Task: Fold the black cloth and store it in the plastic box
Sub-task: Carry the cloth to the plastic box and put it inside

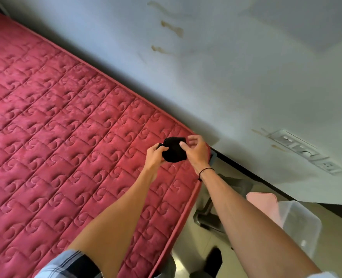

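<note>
Both hands meet just right of the frame's centre, above the far corner of a red quilted mattress (61,137). The left hand (156,157) pinches the black cloth (174,150), bunched into a small bundle, while the right hand (196,152) touches its other side, thumb on the fabric and fingers loosely curled. A dark cord circles the right wrist. At lower right, on the floor beside the mattress, stands the clear plastic box (300,223), with a pink lid (263,203) next to it.
</note>
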